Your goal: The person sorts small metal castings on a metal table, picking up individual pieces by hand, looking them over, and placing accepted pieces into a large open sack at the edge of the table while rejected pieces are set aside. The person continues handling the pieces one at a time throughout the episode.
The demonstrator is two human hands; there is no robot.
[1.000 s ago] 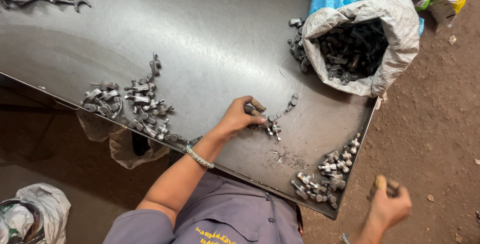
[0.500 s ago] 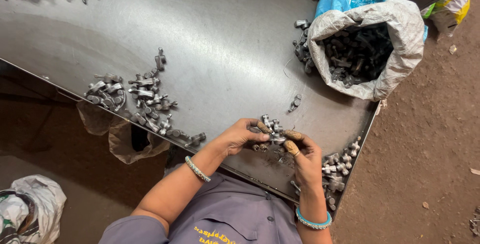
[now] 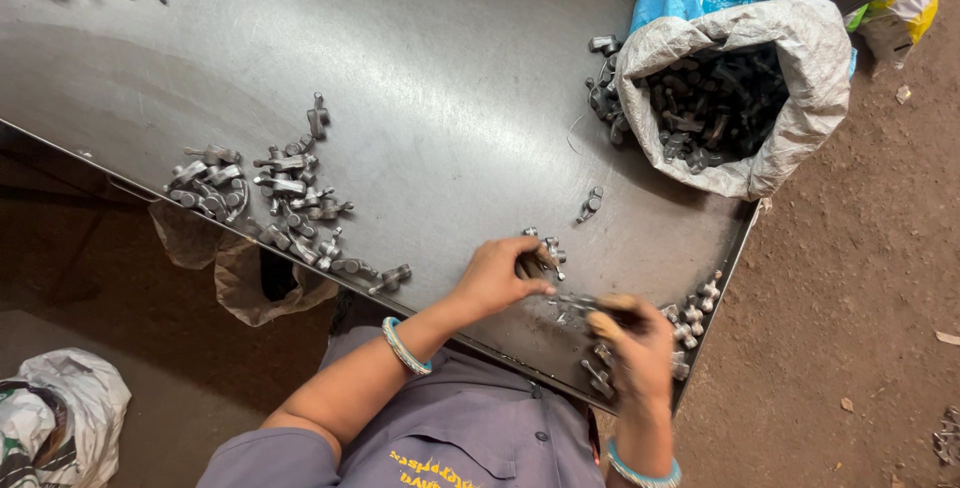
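A large dark metal table (image 3: pixel 400 58) with a dull sheen is set over a brown dirt floor (image 3: pixel 860 278), where small scraps are scattered. Soft light is reflected off the tabletop. A crumpled white plastic bag (image 3: pixel 50 408) is seen on the ground at the lower left.

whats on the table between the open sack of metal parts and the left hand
In the head view, one lone small metal part lies on the steel table between the sack and the left hand; the rest is bare sheet.
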